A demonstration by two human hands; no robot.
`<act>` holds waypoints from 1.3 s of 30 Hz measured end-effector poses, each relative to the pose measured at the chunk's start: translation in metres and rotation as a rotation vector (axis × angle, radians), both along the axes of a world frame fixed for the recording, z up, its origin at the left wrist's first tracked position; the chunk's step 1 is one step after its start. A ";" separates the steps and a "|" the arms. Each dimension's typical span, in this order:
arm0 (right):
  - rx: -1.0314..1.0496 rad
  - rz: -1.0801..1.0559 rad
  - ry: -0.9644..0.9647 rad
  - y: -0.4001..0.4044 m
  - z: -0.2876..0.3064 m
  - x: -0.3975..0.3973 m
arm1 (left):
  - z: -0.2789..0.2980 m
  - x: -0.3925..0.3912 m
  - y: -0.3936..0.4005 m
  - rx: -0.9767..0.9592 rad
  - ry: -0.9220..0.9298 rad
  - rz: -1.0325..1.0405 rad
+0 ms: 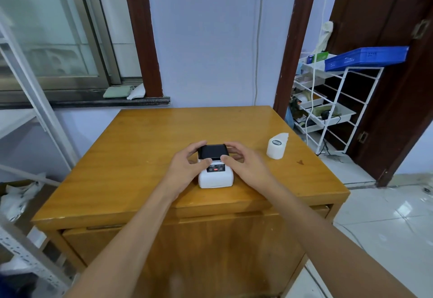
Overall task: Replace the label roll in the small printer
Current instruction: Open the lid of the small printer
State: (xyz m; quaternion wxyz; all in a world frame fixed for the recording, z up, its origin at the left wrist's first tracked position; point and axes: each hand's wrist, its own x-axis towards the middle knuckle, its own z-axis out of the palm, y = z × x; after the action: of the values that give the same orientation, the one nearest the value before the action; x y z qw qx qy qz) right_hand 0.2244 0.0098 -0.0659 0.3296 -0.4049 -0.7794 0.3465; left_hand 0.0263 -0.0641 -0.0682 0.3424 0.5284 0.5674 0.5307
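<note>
Small white printer sits mid-way on the wooden surface, black lid on top. Left hand curls round its left side, thumb on the lid's front edge; right hand grips the right side likewise. White label roll stands upright, well apart to the right.
</note>
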 end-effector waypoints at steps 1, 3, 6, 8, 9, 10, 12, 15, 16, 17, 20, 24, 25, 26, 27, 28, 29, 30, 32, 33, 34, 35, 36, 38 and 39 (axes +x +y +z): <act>0.011 0.004 -0.020 0.000 0.001 0.000 | 0.000 0.000 0.000 -0.001 -0.005 -0.003; 0.063 0.000 -0.093 0.001 0.004 0.001 | 0.000 -0.002 0.000 -0.001 0.007 -0.005; 0.136 -0.017 -0.201 0.003 0.012 0.000 | -0.001 -0.004 0.001 -0.007 0.000 -0.003; 0.121 -0.013 -0.211 0.008 0.015 0.000 | -0.001 -0.004 0.001 -0.007 -0.003 0.000; 0.108 -0.010 -0.210 0.010 0.017 -0.001 | -0.001 -0.003 0.001 -0.006 0.002 0.001; 0.098 -0.008 -0.210 0.013 0.018 -0.002 | 0.000 -0.002 0.001 -0.003 0.007 0.002; 0.087 -0.011 -0.211 0.018 0.019 -0.003 | -0.001 -0.003 0.001 0.003 0.002 0.007; 0.081 -0.031 -0.193 0.024 0.020 -0.005 | -0.001 -0.003 0.001 0.000 -0.028 0.017; 0.076 -0.031 -0.182 0.025 0.020 -0.006 | -0.001 -0.002 0.001 -0.001 -0.036 0.021; 0.066 -0.027 -0.168 0.026 0.021 -0.007 | -0.001 -0.001 0.001 0.000 -0.042 0.026; 0.026 -0.009 -0.138 0.030 0.022 -0.010 | -0.001 -0.001 0.001 0.001 -0.054 0.028; -0.020 0.002 -0.124 0.034 0.024 -0.011 | -0.001 -0.001 0.002 0.001 -0.078 0.020; -0.041 0.006 -0.115 0.035 0.025 -0.011 | -0.001 -0.001 0.003 -0.001 -0.079 0.017; -0.057 0.008 -0.109 0.036 0.026 -0.011 | 0.000 0.000 0.002 -0.002 -0.081 0.018; -0.068 0.008 -0.105 0.037 0.026 -0.012 | 0.000 0.000 0.002 -0.002 -0.084 0.020; -0.073 0.004 -0.099 0.037 0.026 -0.012 | 0.001 0.000 0.002 -0.002 -0.092 0.019; -0.077 -0.002 -0.094 0.037 0.027 -0.013 | 0.001 0.000 0.002 0.000 -0.100 0.017; -0.081 -0.009 -0.092 0.037 0.028 -0.014 | 0.001 0.000 0.002 0.004 -0.104 0.014; -0.103 -0.022 -0.097 0.037 0.031 -0.016 | 0.002 0.000 0.001 0.008 -0.103 0.003; -0.118 -0.029 -0.102 0.037 0.032 -0.017 | 0.002 0.001 0.001 0.008 -0.102 0.002; -0.135 -0.034 -0.106 0.038 0.033 -0.018 | 0.003 0.001 0.000 0.008 -0.101 0.004; -0.156 -0.034 -0.105 0.039 0.034 -0.018 | 0.003 0.001 0.000 0.009 -0.099 0.006; -0.178 -0.033 -0.106 0.040 0.036 -0.018 | 0.003 0.001 0.000 0.013 -0.096 0.006; -0.222 -0.028 -0.122 0.043 0.039 -0.019 | 0.003 0.002 0.000 0.015 -0.095 0.010; -0.245 -0.029 -0.130 0.045 0.041 -0.020 | 0.003 0.002 0.000 0.015 -0.097 0.013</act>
State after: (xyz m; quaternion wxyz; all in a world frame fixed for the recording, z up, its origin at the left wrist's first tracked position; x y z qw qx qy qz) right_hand 0.2039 0.0545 -0.0244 0.2314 -0.4748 -0.7451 0.4073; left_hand 0.0278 -0.0643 -0.0652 0.3620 0.5012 0.5495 0.5620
